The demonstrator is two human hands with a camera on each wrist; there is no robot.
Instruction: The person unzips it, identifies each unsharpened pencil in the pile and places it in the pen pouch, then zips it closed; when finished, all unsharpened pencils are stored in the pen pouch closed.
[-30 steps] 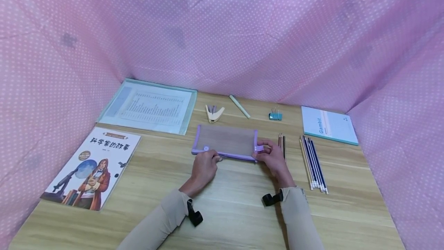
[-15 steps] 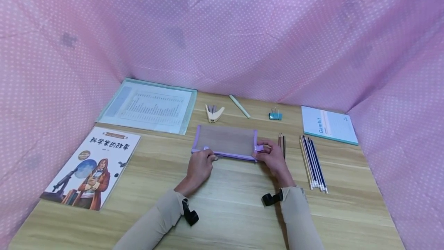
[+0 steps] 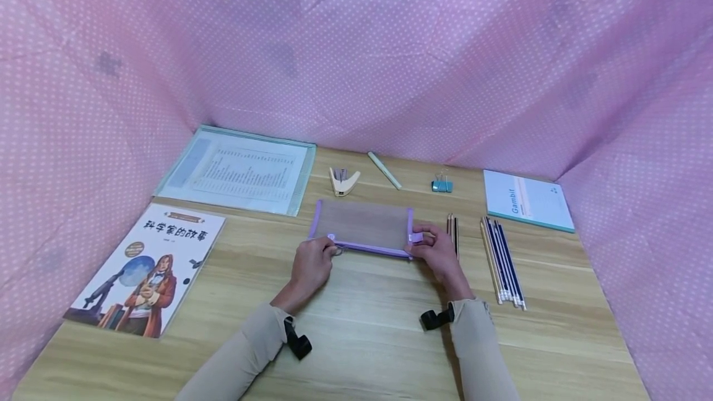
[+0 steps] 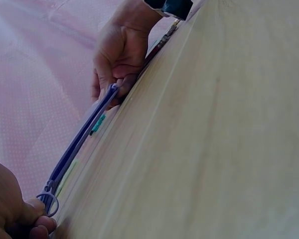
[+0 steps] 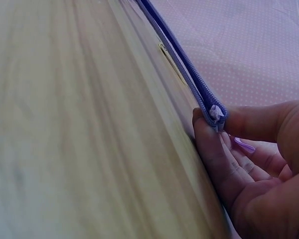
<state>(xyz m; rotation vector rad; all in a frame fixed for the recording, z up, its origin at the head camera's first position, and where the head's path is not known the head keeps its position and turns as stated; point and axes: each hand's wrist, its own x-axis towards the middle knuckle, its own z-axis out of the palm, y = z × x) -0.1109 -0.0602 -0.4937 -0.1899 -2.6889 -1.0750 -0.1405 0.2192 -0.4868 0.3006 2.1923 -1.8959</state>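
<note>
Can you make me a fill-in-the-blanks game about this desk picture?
1. The left hand pinches the ring-shaped zipper pull of the ____ mesh pouch.
2. The right hand grips the pouch's ____ end.
3. The small binder clip beyond the pouch is coloured ____.
4. The notebook with the word ____ on its cover lies at the far right.

Missing words: purple; right; teal; Gambit

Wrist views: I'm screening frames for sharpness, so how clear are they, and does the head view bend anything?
Left wrist view: table soft, zipper pull ring fairly clear. Right wrist view: near table blurred, pouch corner sharp. Head view: evenly lit, wide-angle bowing at the edges.
</note>
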